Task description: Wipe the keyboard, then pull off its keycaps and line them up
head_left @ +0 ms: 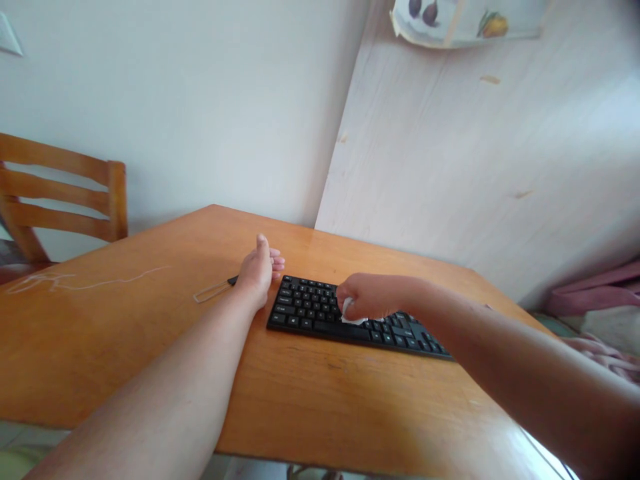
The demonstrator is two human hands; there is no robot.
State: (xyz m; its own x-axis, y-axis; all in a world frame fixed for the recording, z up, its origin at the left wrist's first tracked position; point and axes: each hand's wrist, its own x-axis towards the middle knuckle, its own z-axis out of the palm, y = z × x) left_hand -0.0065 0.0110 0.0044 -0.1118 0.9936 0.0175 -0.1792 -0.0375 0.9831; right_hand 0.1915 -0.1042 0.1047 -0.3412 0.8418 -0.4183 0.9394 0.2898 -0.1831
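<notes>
A black keyboard (310, 312) lies on the wooden table (310, 393). Over its middle keys, my right hand (370, 295) is closed around a crumpled white tissue (354, 320), which is pressed against the keys. The right forearm covers part of the keyboard's right end. My left hand (257, 270) rests on its edge beside the keyboard's left end, thumb up and fingers stretched out, with nothing in it. Just left of that hand lies a small dark object with a pale wire-like loop (213, 291), partly hidden behind the wrist.
A thin white string (115, 282) trails over the table's left side. A wooden chair (60, 193) stands at the far left. Behind the table rise a wall (200, 100) and a pale board (440, 153) with a fruit picture (465, 23). Pink cloth (590, 287) lies at the right.
</notes>
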